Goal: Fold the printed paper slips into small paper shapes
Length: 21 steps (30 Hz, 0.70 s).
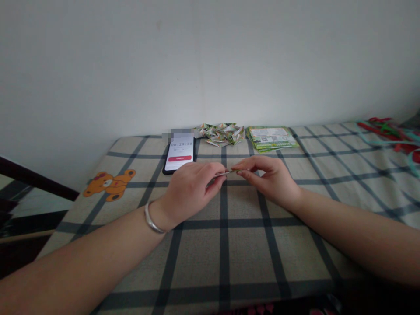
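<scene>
Both of my hands meet over the middle of the checked cloth (229, 245). My left hand (190, 190), with a silver bangle (152, 221) at the wrist, pinches one end of a thin folded paper strip (229, 173). My right hand (267, 179) pinches the other end with its fingertips. The strip is seen edge-on just above the cloth.
A phone (180, 153) with a timer on its screen lies at the back, near the wall. Beside it sits a pile of folded paper pieces (221, 133) and a stack of green printed sheets (271, 138). Red and teal ribbons (390, 133) lie far right. A bear print (110, 184) marks the cloth's left.
</scene>
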Available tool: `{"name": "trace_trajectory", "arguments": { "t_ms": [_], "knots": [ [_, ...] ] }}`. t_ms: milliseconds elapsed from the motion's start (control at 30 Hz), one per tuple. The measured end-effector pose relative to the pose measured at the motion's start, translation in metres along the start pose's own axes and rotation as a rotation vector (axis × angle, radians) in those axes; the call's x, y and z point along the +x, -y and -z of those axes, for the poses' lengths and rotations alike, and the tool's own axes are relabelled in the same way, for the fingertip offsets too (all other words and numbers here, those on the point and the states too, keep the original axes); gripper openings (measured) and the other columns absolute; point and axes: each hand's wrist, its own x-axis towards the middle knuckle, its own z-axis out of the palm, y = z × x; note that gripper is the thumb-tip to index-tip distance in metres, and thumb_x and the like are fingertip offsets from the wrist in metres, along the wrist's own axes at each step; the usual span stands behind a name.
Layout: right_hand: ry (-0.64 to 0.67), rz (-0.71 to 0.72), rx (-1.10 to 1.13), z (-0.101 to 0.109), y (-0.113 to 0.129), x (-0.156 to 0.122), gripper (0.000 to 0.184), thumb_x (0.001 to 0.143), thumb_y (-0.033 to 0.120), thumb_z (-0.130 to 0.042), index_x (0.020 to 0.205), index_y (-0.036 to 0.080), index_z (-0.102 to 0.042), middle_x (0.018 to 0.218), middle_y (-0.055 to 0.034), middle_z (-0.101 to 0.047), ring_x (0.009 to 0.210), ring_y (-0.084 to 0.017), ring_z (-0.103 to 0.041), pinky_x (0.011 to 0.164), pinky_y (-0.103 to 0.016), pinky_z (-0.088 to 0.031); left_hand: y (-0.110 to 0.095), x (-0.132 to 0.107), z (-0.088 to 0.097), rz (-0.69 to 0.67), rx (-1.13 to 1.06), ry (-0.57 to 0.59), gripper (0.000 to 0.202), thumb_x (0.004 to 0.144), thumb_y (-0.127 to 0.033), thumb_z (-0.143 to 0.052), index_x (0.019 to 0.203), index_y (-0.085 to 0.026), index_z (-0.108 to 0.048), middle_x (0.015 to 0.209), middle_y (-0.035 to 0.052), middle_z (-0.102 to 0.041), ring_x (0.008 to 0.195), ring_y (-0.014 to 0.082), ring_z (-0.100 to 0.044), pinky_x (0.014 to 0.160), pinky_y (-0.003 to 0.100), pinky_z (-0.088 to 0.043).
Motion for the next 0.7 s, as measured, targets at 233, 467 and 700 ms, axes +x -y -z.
{"name": "trace_trajectory", "arguments": {
  "t_ms": [233,467,700],
  "knots": [
    [-0.08,0.178,-0.168,0.0021,0.0009,0.0017,0.011,0.083,0.018,-0.066,0.094,0.021,-0.065,0.092,-0.0032,-0.073,0.079,-0.014,-0.067,0.063,-0.025,-0.054,-0.0015,-0.0013,-0.0005,0.115,-0.101,0.017,0.008,0.093,-0.024,-0.053,0.099,-0.02,-0.053,0.081,0.0,-0.067,0.07,0.0149,-0.065,0.064,0.026,-0.049],
    [-0.189,0.447,-0.386,0.0077,0.0062,0.001,0.011,0.081,0.014,-0.069,0.088,0.022,-0.064,0.096,-0.0049,-0.066,0.09,-0.018,-0.062,0.08,-0.035,-0.05,-0.0056,-0.0016,-0.0005,0.394,-0.463,0.136,0.009,0.093,-0.026,-0.054,0.1,-0.022,-0.051,0.071,-0.0056,-0.066,0.06,0.0091,-0.068,0.056,0.016,-0.05],
    [-0.125,0.453,-0.469,0.0085,0.0001,0.0028,0.01,0.083,0.021,-0.069,0.093,0.023,-0.069,0.089,-0.0031,-0.068,0.082,-0.017,-0.06,0.074,-0.033,-0.048,-0.0063,-0.0023,-0.0028,0.509,-0.693,0.177,0.008,0.092,-0.026,-0.056,0.097,-0.022,-0.05,0.079,-0.0038,-0.071,0.059,0.0088,-0.069,0.051,0.014,-0.051]
  ]
}}
